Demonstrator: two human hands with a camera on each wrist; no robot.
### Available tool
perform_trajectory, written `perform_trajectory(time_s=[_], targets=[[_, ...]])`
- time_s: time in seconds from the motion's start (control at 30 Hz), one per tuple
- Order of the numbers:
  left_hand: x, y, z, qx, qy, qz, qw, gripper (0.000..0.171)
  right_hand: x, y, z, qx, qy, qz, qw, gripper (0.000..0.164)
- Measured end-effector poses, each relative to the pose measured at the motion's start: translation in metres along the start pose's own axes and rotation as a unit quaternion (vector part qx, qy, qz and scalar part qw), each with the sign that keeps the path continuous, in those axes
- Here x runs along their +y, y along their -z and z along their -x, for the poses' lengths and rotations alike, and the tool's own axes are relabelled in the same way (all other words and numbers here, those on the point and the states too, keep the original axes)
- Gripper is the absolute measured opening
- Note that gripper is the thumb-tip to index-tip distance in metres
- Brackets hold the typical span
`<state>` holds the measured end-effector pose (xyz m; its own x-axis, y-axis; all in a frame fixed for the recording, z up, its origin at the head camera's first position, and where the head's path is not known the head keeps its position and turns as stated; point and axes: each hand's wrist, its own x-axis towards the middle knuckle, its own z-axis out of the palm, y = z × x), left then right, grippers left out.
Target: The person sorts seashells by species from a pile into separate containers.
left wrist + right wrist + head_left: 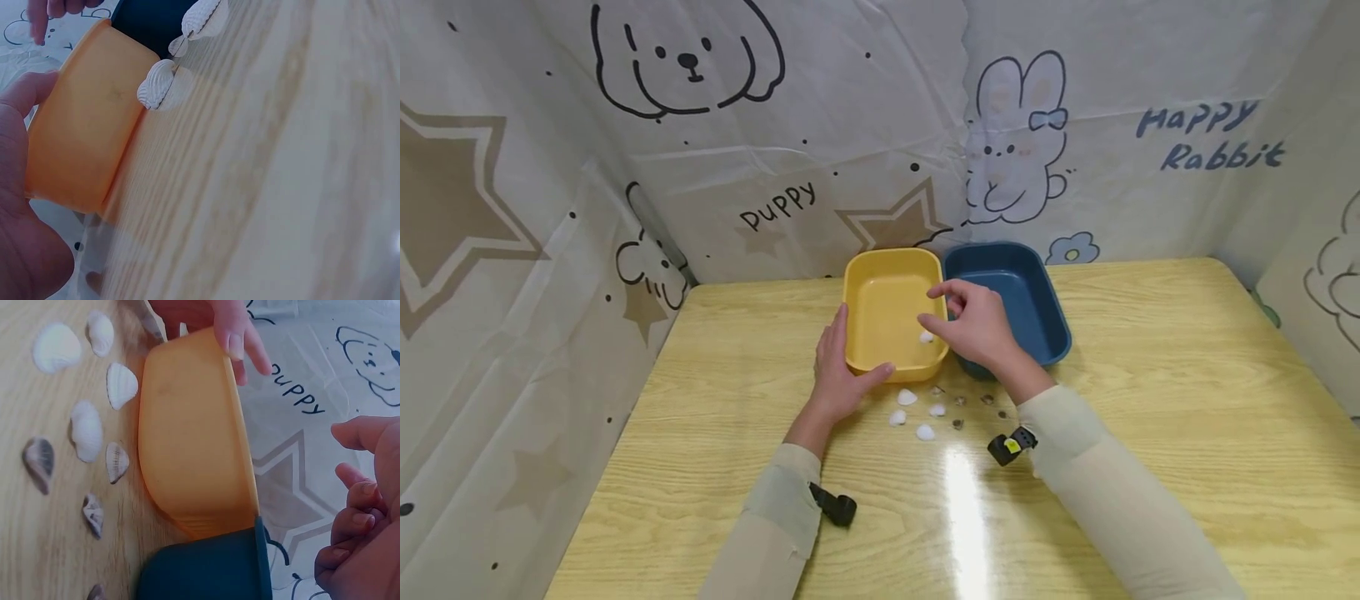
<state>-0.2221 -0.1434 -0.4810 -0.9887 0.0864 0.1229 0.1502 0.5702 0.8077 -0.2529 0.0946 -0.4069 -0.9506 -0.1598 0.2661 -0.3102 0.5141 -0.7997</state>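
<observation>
My left hand holds the near left corner of the yellow tub, its thumb at the front rim and the fingers along the left side. Over the tub's right side is my right hand, thumb and forefinger spread apart with nothing between them in the right wrist view. Just below that thumb, a white seashell shows inside the tub. Several more white seashells lie on the table in front of the tub, and small brownish shells are scattered to their right.
A dark blue tub stands against the yellow one on its right, partly covered by my right hand. The wooden table meets a printed cloth behind both tubs. Black cameras are strapped to both wrists.
</observation>
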Motion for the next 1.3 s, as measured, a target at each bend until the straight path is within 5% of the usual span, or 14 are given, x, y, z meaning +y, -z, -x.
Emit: perform_trajectory(time_s=[0.57, 1.3], targets=[[0.002, -0.001, 0.0, 0.002, 0.011, 0.004, 0.9999, 0.115, -0.003, 0.002, 0.053, -0.017, 0.02, -0.014, 1.0, 0.026], [0.002, -0.002, 0.0, 0.007, 0.018, 0.004, 0.9998, 0.116, 0.031, -0.013, 0.091, -0.08, -0.04, -0.009, 0.996, 0.028]])
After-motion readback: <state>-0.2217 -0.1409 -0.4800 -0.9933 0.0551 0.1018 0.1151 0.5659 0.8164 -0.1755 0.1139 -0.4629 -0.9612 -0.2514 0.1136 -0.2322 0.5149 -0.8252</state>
